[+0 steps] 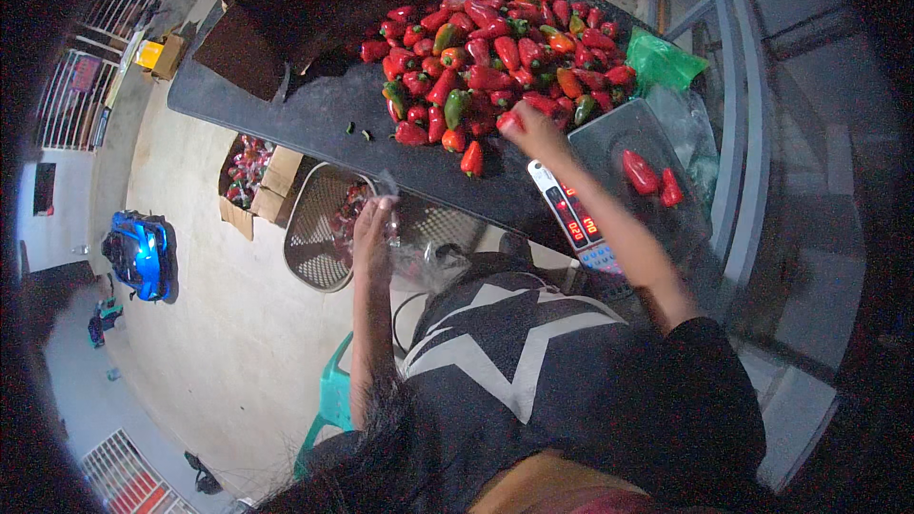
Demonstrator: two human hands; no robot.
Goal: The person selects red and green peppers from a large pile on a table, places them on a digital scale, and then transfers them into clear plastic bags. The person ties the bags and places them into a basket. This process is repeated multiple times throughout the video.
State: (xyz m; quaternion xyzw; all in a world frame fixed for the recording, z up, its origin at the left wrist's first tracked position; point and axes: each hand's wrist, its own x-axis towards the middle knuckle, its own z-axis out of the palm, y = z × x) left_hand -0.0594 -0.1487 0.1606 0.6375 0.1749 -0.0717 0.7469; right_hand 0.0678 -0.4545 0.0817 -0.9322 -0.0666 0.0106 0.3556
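Note:
My left hand (373,228) grips a clear plastic bag (419,262) over a perforated basket (303,238) of bagged red peppers. My right hand (533,133) is closed on a red pepper (508,124) at the lower edge of a heap of mostly red, some green peppers (481,57) on the dark tabletop (252,114). Just right of that hand is a digital scale (581,233) with a lit red display and two red peppers (647,178) on its pan.
A cardboard carton (248,57) lies on the table, green plastic bags (666,62) at its right end beside a glass-paned frame (733,133). On the floor are a box of bagged peppers (278,181), a teal chair (333,390) and a blue toy car (141,252).

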